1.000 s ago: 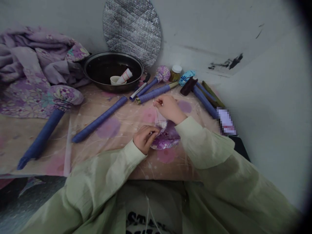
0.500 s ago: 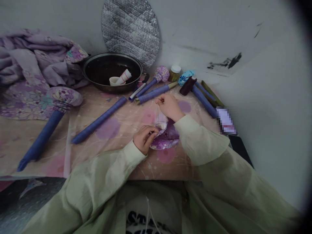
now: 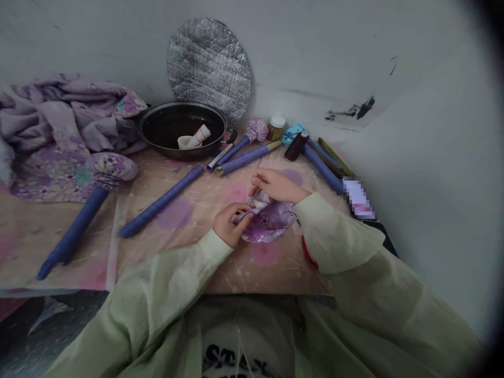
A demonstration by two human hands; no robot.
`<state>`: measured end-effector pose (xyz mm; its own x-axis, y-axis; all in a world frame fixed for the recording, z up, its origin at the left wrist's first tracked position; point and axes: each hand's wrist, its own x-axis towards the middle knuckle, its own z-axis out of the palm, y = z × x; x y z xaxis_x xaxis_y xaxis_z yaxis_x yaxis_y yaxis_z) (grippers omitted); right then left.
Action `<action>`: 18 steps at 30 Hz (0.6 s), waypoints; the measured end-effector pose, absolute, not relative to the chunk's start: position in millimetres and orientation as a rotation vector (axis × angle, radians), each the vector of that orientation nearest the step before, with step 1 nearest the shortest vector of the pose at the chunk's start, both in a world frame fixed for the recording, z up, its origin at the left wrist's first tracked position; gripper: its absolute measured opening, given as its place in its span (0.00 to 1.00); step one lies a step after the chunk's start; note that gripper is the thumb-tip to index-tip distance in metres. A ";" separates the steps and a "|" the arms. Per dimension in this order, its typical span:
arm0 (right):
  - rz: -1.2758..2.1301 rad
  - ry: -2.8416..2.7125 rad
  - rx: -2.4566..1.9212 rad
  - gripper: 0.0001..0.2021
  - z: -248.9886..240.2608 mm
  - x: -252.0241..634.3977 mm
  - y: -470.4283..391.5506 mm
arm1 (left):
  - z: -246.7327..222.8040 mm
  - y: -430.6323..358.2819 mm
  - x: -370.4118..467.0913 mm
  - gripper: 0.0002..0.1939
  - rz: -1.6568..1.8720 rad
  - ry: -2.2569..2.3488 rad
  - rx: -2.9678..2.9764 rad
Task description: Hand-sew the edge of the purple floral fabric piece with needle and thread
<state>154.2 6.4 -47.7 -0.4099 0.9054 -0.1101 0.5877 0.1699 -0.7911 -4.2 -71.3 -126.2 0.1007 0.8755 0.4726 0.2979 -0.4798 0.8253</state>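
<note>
A piece of purple floral cloth [image 3: 271, 220] lies on the table in front of me. Its left edge is pinched between the thumb and fingers of my left hand [image 3: 232, 221]. Just above the cloth, my right hand [image 3: 275, 185] has its thumb and fingertips pressed together at the upper left edge; what they hold is too small to make out. Beyond my right hand stands a dark thread spool [image 3: 296, 146], slightly tilted.
A black pan [image 3: 183, 152] holds a cup. Blue-wrapped sticks [image 3: 161, 202] lie around, one with a cloth-covered head [image 3: 114, 167]. Bundled floral fabric [image 3: 47, 136] is at left. A jar [image 3: 276, 128], a marker [image 3: 219, 157] and a phone [image 3: 359, 198] are also there.
My right hand has come down closer to the cloth and my left hand. More of the cloth now shows, and a red object appears beside my right sleeve. The view has shifted slightly.
</note>
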 end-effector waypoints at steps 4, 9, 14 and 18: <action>1.276 -1.989 -1.381 0.11 -33.4 171.1 -12.0 | -104.2 -63.0 -10.6 0.07 1.371 1.080 1.829; 1.223 -1.909 -1.250 0.13 13.6 188.2 -56.7 | -36.0 -54.7 -28.8 0.07 1.159 0.769 1.954; 1.102 -1.728 -1.071 0.14 36.3 184.9 -104.0 | 44.7 -39.4 -35.1 0.03 0.505 0.333 2.130; 1.342 -1.220 -1.015 0.13 -3.1 174.1 -112.0 | 42.8 -13.7 -13.7 0.05 0.175 0.204 2.213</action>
